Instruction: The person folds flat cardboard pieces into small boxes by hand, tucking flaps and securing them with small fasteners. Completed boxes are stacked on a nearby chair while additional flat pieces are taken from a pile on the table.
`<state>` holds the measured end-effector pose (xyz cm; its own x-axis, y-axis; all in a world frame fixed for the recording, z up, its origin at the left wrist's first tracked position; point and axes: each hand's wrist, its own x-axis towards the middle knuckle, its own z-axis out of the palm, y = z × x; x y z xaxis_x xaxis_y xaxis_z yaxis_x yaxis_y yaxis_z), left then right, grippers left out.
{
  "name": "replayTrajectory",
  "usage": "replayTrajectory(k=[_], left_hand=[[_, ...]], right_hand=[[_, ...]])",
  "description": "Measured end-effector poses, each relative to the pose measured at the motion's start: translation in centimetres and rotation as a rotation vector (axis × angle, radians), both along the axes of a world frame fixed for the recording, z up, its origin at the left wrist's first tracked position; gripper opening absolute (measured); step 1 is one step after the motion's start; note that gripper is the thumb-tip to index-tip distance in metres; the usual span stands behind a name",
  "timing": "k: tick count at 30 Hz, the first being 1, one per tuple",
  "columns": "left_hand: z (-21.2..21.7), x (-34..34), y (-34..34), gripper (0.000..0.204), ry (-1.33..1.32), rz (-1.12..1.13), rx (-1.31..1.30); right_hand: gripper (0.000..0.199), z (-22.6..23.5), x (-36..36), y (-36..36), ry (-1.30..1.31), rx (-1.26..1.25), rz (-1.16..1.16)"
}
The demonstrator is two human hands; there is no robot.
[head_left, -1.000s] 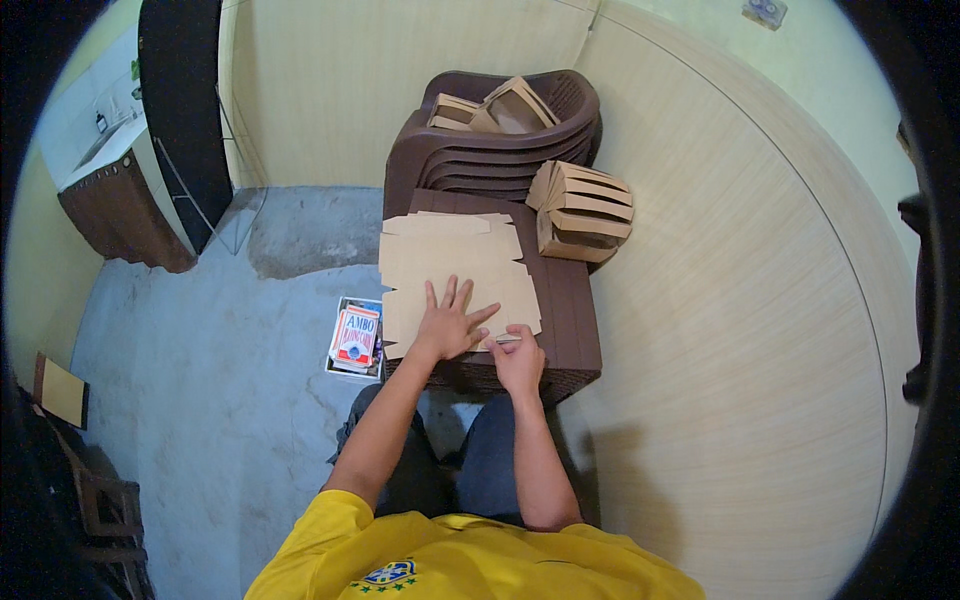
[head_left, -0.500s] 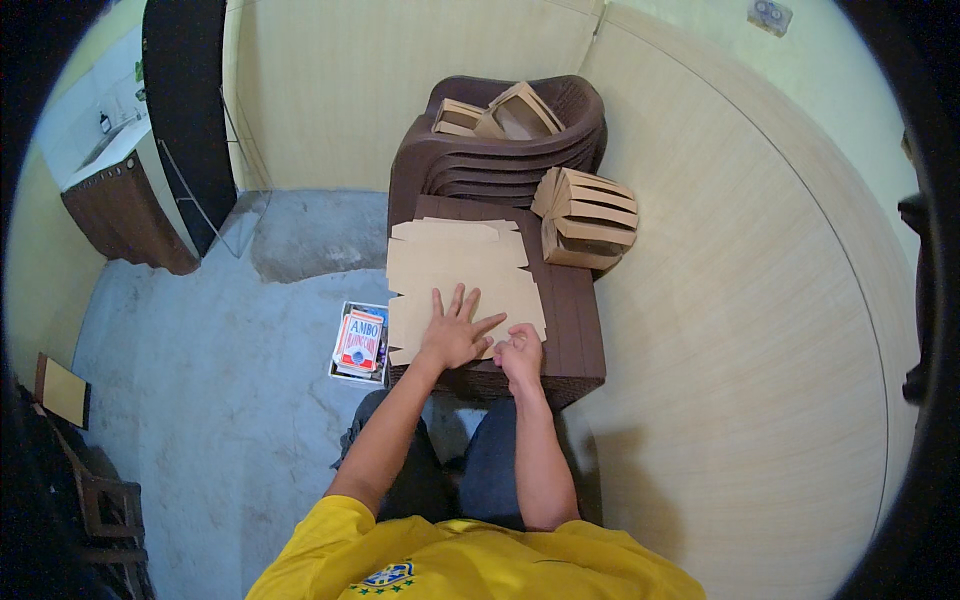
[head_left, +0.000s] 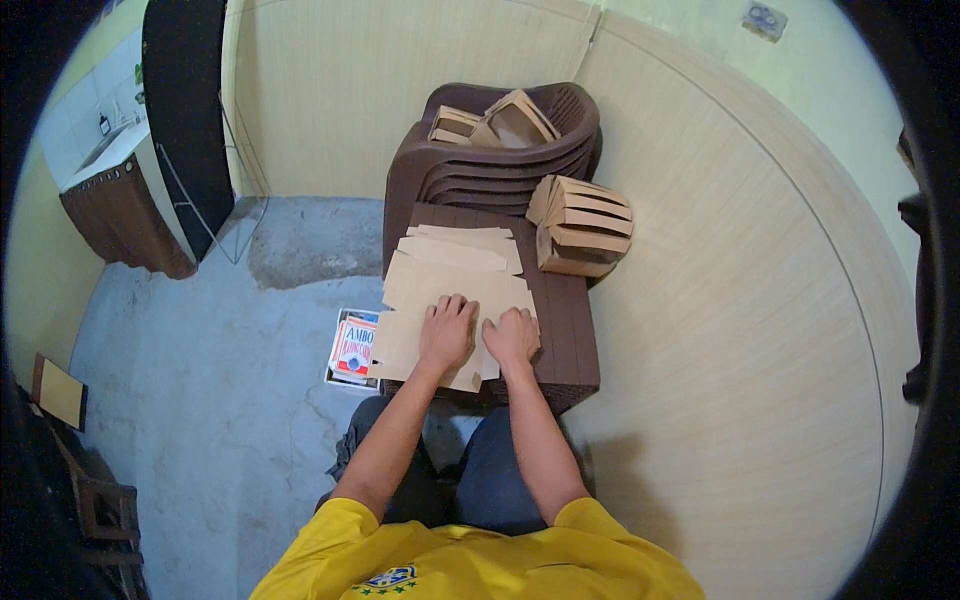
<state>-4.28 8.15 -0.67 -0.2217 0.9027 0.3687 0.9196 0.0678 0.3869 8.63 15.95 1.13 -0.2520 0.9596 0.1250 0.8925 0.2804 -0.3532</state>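
A flat die-cut cardboard sheet (head_left: 410,283) with notched edges and flaps lies on the brown ridged table (head_left: 565,330). Its near flap reaches past the table's front edge. My left hand (head_left: 448,335) rests palm down on the sheet, its fingers slightly bent and pointing away from me. Close beside it on the right, my right hand (head_left: 512,338) presses near the sheet's right edge. Those fingers are curled, with the thumb toward the left hand; whatever lies under them is hidden.
Stacked brown chairs (head_left: 430,165) behind the table hold folded cardboard pieces (head_left: 520,120). A slatted cardboard shape (head_left: 585,225) stands at the table's far right, by the curved-looking wall (head_left: 740,300). Left of the table sits an open box (head_left: 340,378) with a card pack (head_left: 356,345).
The cardboard sheet has shifted toward me and slightly left. My left hand's spread fingers have drawn together and bent. My right hand has turned back-up onto the sheet, farther from me.
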Motion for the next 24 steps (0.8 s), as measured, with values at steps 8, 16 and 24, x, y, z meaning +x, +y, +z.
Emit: replayTrajectory(k=[8, 16, 24], left_hand=[[-0.2, -0.3, -0.1, 0.036, -0.086, -0.023, 0.04], [0.2, 0.0, -0.1, 0.03, -0.068, 0.026, 0.035], [0.4, 0.0, -0.2, 0.031, -0.028, 0.058, 0.0]], right_hand=[[0.062, 0.6, -3.7, -0.8, -0.024, -0.001, -0.166], [0.055, 3.9, -1.8, 1.3, 0.101, -0.23, -0.161], [0.06, 3.6, -3.8, 0.9, -0.125, -0.172, -0.185]])
